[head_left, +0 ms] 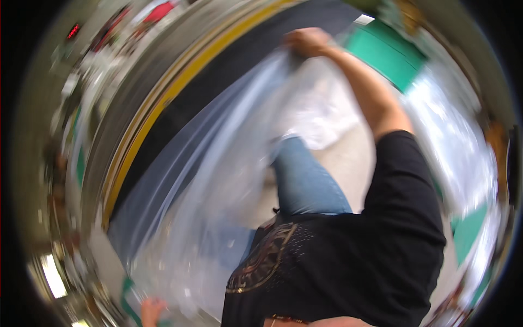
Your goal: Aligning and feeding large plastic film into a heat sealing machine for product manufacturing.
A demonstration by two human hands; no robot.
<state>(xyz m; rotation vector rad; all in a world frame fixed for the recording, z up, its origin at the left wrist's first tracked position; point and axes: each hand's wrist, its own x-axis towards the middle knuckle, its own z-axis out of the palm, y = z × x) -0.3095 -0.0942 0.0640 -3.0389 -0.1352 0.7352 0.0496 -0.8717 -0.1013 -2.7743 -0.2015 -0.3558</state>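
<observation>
A large sheet of clear plastic film (218, 147) spreads in loose folds across the left and middle of the head view. At the top, my right hand (309, 42) is closed on the film's upper end, with the arm stretched far forward. Low at the left edge, my left hand (153, 310) shows small and blurred beside the film's lower end. Its fingers are too smeared to tell whether they grip the film. Through the film my jeans-covered leg (308, 177) is partly visible.
A dark surface with a yellow edge strip (147, 133) curves along the left. To the right lie a green panel (385, 52) and shiny clear plastic wrapping (452, 141). Blurred clutter with red items (159, 12) stands at the far left. Pale floor (348, 158) shows near my leg.
</observation>
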